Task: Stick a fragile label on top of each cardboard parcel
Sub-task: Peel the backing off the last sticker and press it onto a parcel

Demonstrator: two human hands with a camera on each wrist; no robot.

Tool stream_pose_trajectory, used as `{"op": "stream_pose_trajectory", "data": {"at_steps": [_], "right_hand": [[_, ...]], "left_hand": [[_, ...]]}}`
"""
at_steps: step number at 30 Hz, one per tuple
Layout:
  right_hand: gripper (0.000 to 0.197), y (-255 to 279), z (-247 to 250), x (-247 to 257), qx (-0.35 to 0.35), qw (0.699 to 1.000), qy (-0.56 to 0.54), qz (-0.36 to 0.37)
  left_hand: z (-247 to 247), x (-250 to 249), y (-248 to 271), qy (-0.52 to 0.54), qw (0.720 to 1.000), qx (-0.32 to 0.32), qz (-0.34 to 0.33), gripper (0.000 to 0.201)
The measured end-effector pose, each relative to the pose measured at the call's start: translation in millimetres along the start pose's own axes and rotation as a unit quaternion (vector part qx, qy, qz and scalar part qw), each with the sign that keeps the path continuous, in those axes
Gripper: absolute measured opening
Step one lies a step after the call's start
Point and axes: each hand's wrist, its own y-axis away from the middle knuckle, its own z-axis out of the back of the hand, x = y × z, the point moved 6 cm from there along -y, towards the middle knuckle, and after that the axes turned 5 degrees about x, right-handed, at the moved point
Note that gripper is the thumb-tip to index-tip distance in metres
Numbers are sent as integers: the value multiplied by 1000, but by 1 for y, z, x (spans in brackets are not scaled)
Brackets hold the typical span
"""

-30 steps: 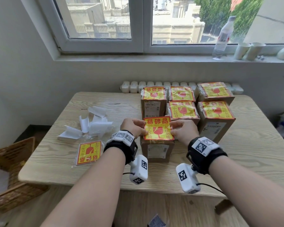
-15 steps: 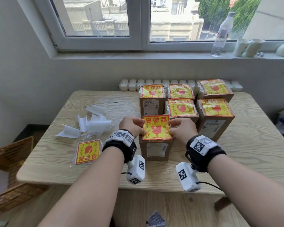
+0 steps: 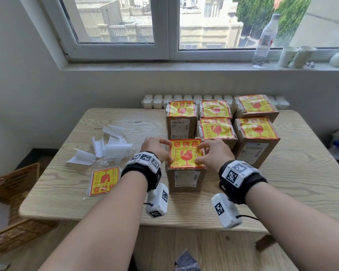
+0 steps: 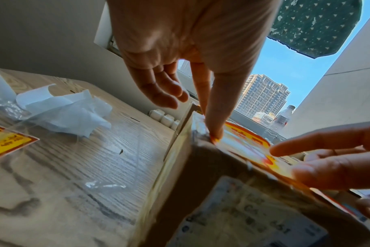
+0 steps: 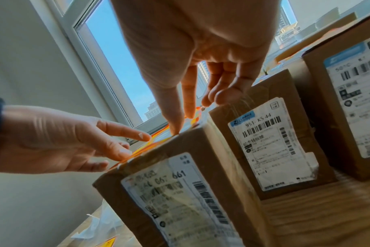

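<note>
The front cardboard parcel (image 3: 186, 179) stands near the table's front edge with a yellow and red fragile label (image 3: 185, 153) lying flat on its top. My left hand (image 3: 165, 151) presses the label's left edge with straight fingertips (image 4: 215, 133). On the other side my right hand (image 3: 201, 155) touches the right edge, forefinger and thumb (image 5: 175, 127) down on the label. Neither hand grips anything. Behind stand several parcels (image 3: 255, 141), each with a fragile label on top.
A spare label in a clear sleeve (image 3: 104, 181) lies left of the parcel, with peeled white backing papers (image 3: 110, 147) beyond it. A wicker basket (image 3: 12, 202) sits below the table's left end. A bottle (image 3: 264, 40) and cups (image 3: 296, 55) stand on the sill.
Both hands stayed on the front parcel's label. The right forefinger has slid inward onto the label's right side, and the left fingers have shifted along its left edge.
</note>
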Motion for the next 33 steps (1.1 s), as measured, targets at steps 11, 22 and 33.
{"op": "stream_pose_trajectory", "data": {"at_steps": [11,22,33], "right_hand": [[83,-3,-1,1,79,994,78,6],[77,-7,-4,-8,56,998,26,0],[86,-18,-14,-11,144,988,42,23]], "left_hand": [[-15,-11,3,-107,990,87,-26,89],[-11,8,2,34,991,125,32,94],[-22,-8,-5,-57,986,155,-26,79]]}}
